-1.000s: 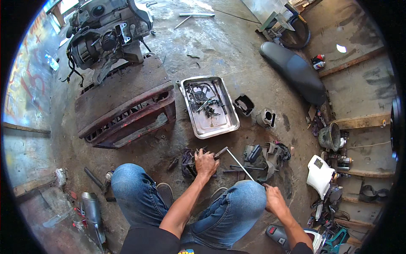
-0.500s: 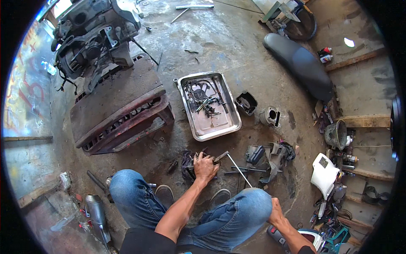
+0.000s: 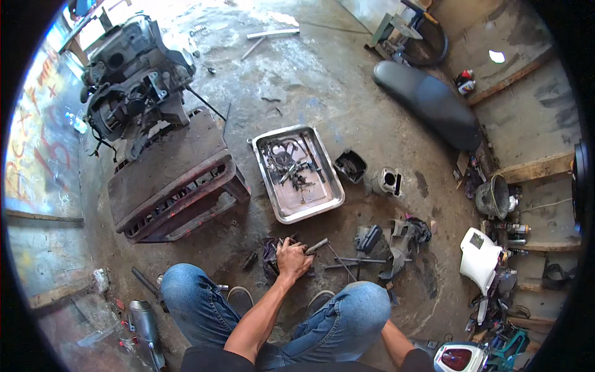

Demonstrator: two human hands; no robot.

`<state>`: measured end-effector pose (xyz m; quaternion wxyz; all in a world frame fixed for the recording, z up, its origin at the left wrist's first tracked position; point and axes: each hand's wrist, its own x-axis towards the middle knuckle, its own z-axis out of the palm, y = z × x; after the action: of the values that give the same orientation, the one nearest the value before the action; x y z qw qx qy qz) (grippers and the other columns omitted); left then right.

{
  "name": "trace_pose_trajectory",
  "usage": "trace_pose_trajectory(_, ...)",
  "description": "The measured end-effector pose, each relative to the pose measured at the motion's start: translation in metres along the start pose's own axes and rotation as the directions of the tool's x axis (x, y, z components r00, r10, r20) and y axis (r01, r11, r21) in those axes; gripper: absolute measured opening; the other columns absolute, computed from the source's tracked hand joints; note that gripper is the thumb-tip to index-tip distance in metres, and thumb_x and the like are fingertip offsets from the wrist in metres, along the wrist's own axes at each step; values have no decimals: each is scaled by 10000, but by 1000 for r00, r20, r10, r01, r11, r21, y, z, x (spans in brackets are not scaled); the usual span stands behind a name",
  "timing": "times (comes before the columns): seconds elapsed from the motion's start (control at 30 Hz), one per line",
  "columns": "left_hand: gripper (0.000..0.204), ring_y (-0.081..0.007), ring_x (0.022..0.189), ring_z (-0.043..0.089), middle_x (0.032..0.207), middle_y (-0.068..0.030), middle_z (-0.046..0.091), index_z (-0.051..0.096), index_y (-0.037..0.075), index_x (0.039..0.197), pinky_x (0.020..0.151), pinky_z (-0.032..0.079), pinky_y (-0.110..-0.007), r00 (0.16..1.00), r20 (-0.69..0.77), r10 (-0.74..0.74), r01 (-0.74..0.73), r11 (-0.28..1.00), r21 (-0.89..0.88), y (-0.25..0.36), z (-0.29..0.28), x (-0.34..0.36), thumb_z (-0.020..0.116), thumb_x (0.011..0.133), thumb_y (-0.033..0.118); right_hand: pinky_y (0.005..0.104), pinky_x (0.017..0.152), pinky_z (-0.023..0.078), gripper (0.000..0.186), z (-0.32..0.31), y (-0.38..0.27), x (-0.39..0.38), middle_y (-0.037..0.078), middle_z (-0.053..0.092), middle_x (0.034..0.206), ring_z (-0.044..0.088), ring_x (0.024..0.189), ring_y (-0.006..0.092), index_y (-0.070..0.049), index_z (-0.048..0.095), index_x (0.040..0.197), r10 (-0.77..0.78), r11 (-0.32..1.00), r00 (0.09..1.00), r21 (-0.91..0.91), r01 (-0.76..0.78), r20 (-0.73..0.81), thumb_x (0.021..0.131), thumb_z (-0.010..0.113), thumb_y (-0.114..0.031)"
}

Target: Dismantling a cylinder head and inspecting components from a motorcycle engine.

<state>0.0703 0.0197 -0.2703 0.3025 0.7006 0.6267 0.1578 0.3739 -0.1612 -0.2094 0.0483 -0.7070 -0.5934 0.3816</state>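
My left hand [image 3: 294, 259] is closed on a dark, greasy metal part low on the floor between my feet. A stubby cylindrical bar [image 3: 317, 246] sticks out beyond its fingers to the right. Crumpled dark purple material [image 3: 270, 255] lies under and beside this hand. From near the bar's outer end a thin metal rod [image 3: 342, 262] slants down toward my right knee; its lower end is hidden. My right forearm [image 3: 396, 345] passes behind that knee, which hides my right hand.
Ahead is a metal tray [image 3: 339, 199] of small parts, beside a black housing [image 3: 351, 166] and a cylinder block [image 3: 388, 181]. An engine [image 3: 127, 84] rests on a worn stand [image 3: 167, 170] at left. A black seat [image 3: 427, 105] and white panel [image 3: 479, 259] are at right.
The view has shifted, so the surroundings sit lower. My right hand has gone from beside the knee to behind it. The thin rod now slants more steeply; my left hand keeps its grip.
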Motion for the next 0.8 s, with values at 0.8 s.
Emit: trace_pose_trajectory(0.8,360,-321,1075,580,1002,-54,694,746,148,994,940,438,-497,997,-64,40,-39,999,14,-1,2,-8,699,780,434,352,685,508,517,-52,-101,-13,267,648,845,679,750,297,48,590,1240,-115,951,972,259,168,-206,768,705,-128)
